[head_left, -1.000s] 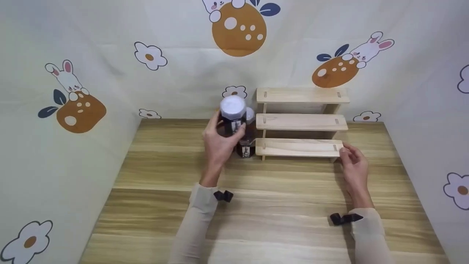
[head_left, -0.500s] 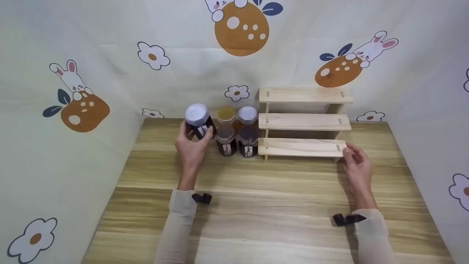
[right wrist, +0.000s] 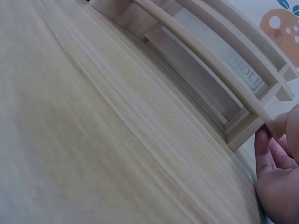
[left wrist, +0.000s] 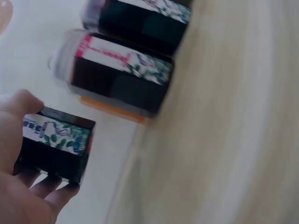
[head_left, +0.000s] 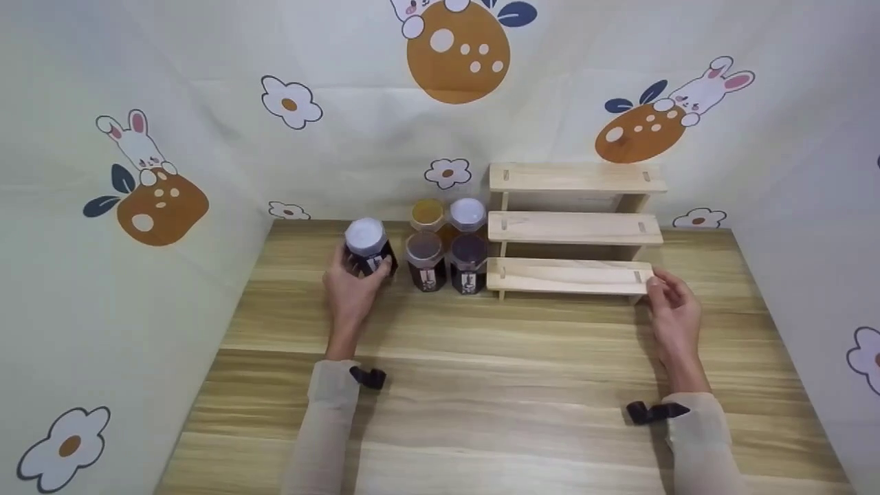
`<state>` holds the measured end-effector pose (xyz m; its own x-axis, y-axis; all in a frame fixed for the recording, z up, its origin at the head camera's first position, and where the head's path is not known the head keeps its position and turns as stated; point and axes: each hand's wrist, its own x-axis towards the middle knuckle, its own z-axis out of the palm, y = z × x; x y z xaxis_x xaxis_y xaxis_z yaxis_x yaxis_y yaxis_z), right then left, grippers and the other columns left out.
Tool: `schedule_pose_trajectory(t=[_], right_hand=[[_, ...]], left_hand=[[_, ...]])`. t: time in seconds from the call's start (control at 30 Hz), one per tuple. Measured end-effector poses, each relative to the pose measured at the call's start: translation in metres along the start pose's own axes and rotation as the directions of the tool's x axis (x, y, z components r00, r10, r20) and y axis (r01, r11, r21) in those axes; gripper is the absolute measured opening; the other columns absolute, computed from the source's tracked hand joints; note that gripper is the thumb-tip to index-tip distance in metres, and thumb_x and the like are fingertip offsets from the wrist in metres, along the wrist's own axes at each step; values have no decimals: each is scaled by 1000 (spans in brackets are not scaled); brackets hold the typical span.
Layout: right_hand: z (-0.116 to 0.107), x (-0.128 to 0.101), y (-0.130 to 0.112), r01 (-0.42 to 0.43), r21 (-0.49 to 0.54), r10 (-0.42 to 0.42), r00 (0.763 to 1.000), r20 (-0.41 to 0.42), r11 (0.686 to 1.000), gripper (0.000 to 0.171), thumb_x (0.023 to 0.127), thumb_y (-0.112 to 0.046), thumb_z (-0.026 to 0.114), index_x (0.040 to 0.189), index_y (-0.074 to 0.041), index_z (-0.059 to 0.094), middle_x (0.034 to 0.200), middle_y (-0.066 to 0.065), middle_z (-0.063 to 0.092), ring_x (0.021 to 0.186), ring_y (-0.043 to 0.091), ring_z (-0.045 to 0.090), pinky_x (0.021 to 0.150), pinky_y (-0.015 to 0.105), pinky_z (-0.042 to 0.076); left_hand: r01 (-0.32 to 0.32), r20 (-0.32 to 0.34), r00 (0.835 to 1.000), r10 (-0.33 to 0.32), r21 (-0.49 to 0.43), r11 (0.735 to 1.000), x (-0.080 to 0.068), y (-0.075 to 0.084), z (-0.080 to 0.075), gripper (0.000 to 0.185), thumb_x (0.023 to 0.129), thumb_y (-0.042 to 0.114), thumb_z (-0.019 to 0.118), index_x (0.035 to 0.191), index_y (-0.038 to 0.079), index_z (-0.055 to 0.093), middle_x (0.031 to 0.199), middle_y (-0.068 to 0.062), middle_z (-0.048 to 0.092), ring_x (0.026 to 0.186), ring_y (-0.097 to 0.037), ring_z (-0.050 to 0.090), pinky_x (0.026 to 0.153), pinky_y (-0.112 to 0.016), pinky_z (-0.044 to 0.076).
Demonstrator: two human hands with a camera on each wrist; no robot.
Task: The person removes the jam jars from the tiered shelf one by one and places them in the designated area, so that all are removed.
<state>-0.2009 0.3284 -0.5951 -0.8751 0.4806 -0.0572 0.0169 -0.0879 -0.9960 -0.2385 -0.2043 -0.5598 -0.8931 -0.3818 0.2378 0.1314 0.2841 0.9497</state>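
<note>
My left hand (head_left: 349,292) grips a dark jar (head_left: 371,258) with a white lid, thumb on one side and fingers on the other. In the left wrist view the held jar (left wrist: 56,140) shows a floral label, and its base stands a little off the wooden tabletop (left wrist: 210,154). My right hand (head_left: 676,316) pinches the right end of the lowest step of a three-tier wooden stand (head_left: 570,276). Seen from the right wrist, thumb and fingers (right wrist: 264,149) meet at the corner of that step (right wrist: 224,79).
Several lidded jars stand close together left of the stand: a dark one (head_left: 469,265), a brownish-lidded one (head_left: 427,265), a yellow-lidded one (head_left: 427,213) and a white-lidded one (head_left: 467,213). A printed cloth wall (head_left: 357,151) rises right behind them.
My left hand has carried the dark jar leftward off the group of jars, then lowered it beside them. The right hand keeps its pinch on the stand.
</note>
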Motion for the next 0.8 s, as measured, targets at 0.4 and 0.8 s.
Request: schedule_pose_trajectory(t=[0.4,0.8], right_hand=[[0,-2,1,1,-36,-1,1000,-2,999,40,106,-19,71,141,0,66,104,-4,70,96,5,64,74,12,57],[-3,0,-4,-53,-9,53,999,0,999,42,104,-18,72,143,-1,65,103,-7,72,94,4,66,70,13,57]], left_hand=[[-27,204,979,9,89,996,-2,-26,-4,86,82,17,94,155,1,50,151,-23,63,143,-37,62,125,-47,48],[-49,368,930,-1,127,991,5,-7,-13,101,89,38,91,166,6,33,166,-22,45,157,-38,43,134,-55,32]])
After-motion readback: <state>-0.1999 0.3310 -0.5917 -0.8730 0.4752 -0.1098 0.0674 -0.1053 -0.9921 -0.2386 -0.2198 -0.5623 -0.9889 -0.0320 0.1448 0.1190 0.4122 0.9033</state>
